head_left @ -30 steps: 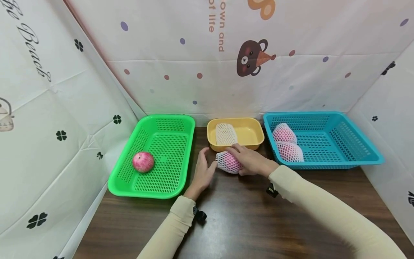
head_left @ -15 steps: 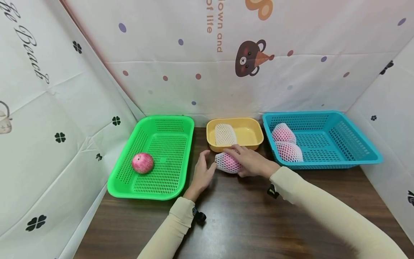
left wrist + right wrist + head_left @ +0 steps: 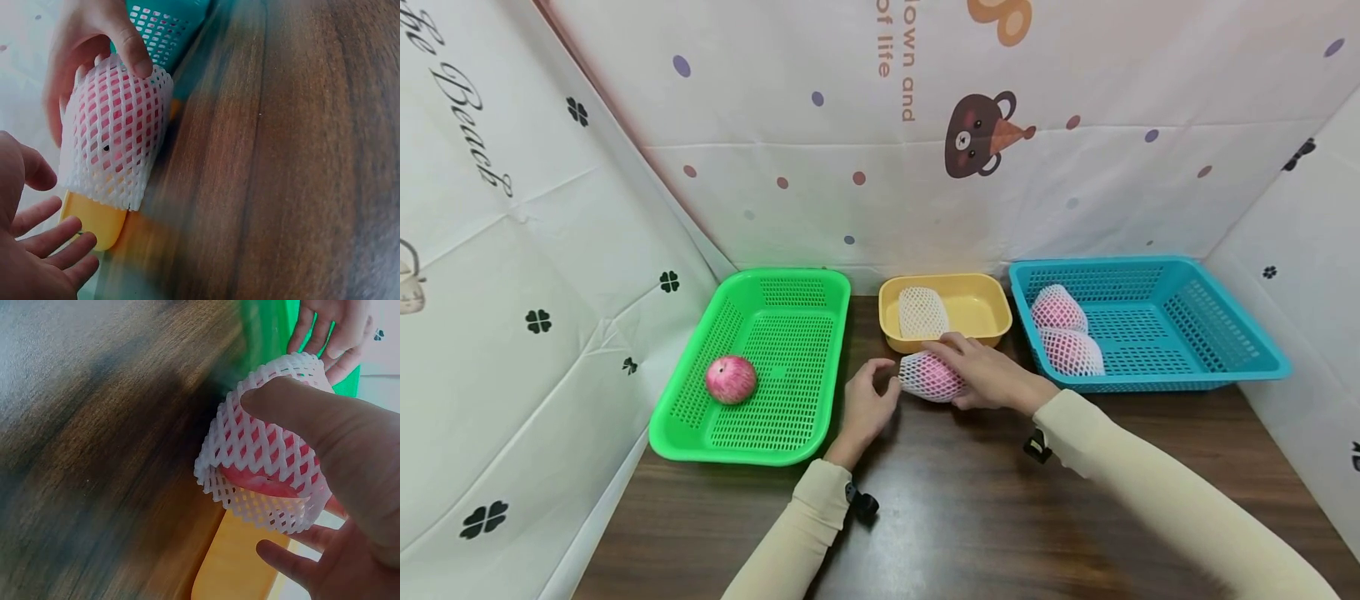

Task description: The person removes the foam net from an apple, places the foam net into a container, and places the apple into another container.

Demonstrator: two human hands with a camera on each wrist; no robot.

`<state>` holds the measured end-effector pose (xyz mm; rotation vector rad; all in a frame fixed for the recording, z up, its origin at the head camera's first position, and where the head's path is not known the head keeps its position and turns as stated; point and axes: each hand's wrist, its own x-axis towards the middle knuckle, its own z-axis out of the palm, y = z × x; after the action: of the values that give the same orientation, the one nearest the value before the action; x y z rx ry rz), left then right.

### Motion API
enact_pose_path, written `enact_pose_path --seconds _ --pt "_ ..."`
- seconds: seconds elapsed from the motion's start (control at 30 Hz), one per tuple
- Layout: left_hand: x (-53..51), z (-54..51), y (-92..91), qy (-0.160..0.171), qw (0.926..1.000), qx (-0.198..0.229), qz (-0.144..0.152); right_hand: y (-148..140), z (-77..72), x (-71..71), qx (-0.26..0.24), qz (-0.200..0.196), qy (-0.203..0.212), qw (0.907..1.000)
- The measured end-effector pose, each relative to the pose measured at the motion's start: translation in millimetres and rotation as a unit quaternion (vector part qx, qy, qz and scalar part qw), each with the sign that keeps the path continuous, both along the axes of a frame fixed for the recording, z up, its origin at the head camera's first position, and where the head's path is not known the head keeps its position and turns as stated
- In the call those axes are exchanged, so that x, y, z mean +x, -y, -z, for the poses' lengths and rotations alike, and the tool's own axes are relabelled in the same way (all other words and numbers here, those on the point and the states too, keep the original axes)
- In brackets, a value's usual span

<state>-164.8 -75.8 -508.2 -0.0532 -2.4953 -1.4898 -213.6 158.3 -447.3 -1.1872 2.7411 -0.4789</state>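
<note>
A pink-red fruit in a white foam net (image 3: 931, 377) is held just in front of the yellow tray by my right hand (image 3: 981, 373). In the right wrist view the thumb of my right hand (image 3: 350, 450) lies over the net, and red skin shows at its near opening. My left hand (image 3: 867, 408) is beside the net's left end, fingers bent and apart; in the left wrist view my left hand (image 3: 37, 231) has its fingers spread, with a gap to the net (image 3: 115, 131).
A green basket (image 3: 662, 425) at left holds one bare red fruit (image 3: 731, 379). The yellow tray (image 3: 988, 302) at the back holds an empty foam net (image 3: 922, 312). At right, a blue basket (image 3: 1225, 382) holds two netted fruits (image 3: 1060, 310). Patterned cloth stands behind.
My left hand's fingers have bent more, and its fingertips have drawn down a little beside the net. My right hand stays around the netted fruit, nearly still.
</note>
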Motion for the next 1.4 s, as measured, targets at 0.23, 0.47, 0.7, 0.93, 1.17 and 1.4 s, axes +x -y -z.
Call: enact_pose_path --seconds 0.23,0.47,0.7,0.93,1.17,1.4 --pt "0.1 2.3 0.3 -0.064 0.9979 0.007 -0.003 -6 1.8 3.2 -0.009 0.010 -0.010 0.9999" --pt "0.9 1.4 0.1 -0.077 0.9965 0.031 0.004 -13 2.9 4.7 -0.009 0.030 -0.006 0.9995" --pt "-0.1 1.6 -0.3 -0.075 0.9966 0.029 0.017 -19 3.9 7.8 -0.007 0.030 -0.002 0.9995" --pt "-0.3 2.7 -0.6 -0.068 0.9970 0.029 0.020 -24 2.5 11.0 -0.023 0.024 -0.007 0.9994" --pt "-1.4 3.5 -1.1 -0.037 0.9972 0.059 0.027 -26 6.8 12.7 -0.034 0.038 0.012 0.9986" --pt "-4.3 2.3 -3.9 0.009 0.9925 0.116 0.035 -30 10.6 12.4 -0.033 0.048 0.005 0.9983"
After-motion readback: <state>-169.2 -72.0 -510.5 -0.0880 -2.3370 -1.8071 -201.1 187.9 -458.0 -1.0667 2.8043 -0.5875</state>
